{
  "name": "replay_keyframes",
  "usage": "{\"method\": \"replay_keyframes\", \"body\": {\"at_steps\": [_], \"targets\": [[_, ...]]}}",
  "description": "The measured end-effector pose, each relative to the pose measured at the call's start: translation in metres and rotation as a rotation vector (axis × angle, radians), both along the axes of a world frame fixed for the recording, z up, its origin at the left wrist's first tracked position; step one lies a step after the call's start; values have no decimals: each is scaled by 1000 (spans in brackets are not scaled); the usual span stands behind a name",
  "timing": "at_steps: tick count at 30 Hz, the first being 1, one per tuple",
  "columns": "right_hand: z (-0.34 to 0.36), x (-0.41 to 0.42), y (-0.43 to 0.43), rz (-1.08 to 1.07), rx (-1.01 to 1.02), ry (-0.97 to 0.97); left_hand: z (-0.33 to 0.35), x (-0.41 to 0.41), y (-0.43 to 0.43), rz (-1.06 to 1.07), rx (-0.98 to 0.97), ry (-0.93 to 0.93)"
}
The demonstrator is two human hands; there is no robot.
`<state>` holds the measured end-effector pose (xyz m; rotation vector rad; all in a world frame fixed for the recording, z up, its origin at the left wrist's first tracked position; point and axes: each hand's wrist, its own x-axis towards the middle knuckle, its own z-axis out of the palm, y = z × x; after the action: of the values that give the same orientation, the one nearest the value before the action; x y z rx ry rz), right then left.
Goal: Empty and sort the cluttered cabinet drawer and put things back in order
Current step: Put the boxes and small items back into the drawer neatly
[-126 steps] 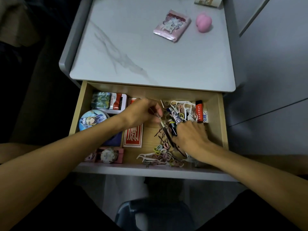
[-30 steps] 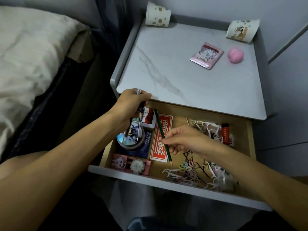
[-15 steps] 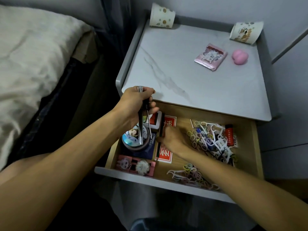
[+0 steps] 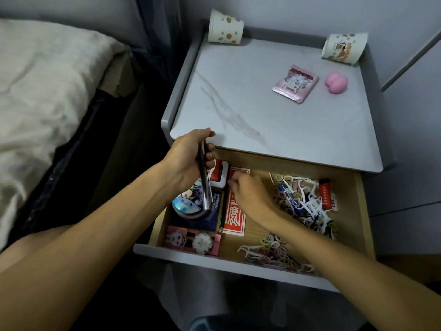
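Note:
The wooden drawer (image 4: pixel 238 262) of the grey bedside cabinet stands open. My left hand (image 4: pixel 191 156) hovers over its back left corner and grips a bundle of pens (image 4: pixel 205 185) pointing down over a round picture tin (image 4: pixel 188 204). My right hand (image 4: pixel 249 195) is inside the drawer over a red card pack (image 4: pixel 235 219). Its fingers curl at the upper part of a green pencil (image 4: pixel 222 212), which lies between the pack and a blue box (image 4: pixel 213 217). Floss picks and hair ties (image 4: pixel 301 199) sit tangled at the right beside a red lighter (image 4: pixel 325 193).
A pink box with a watch (image 4: pixel 193 242) and more hair ties (image 4: pixel 274 253) lie at the drawer front. On the marble top (image 4: pixel 250 111) are a pink packet (image 4: pixel 296 83), a pink squishy (image 4: pixel 336 82) and two tipped paper cups (image 4: pixel 225 27) (image 4: pixel 343 48). A bed (image 4: pixel 47 91) is left.
My right hand has lowered the green pencil from above the drawer down beside the red card pack. My left hand still grips the pens and has barely moved.

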<state>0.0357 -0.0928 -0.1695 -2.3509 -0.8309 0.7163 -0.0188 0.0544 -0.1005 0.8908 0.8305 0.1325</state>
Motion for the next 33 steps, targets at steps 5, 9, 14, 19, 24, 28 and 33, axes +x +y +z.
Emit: {"method": "replay_keyframes", "body": {"at_steps": [5,9,14,19,24,28,33], "targets": [[57,-12,-9,-95,495,-72,-2,8,-7,143,-61,-26],[60,-16,-2,-36,326,-92,0,11,-15,178,-137,-59],[65,-12,2,-57,273,-100,4,7,-17,56,130,-32],[60,-4,-17,-29,140,196,9,7,-17,-246,508,116],[18,-6,-39,-55,-99,318,12,6,-4,-46,454,94],[-12,1,-21,-55,-165,207,15,2,-2,-7,401,53],[-29,6,2,-17,-183,143,16,2,-2,31,364,27]]}}
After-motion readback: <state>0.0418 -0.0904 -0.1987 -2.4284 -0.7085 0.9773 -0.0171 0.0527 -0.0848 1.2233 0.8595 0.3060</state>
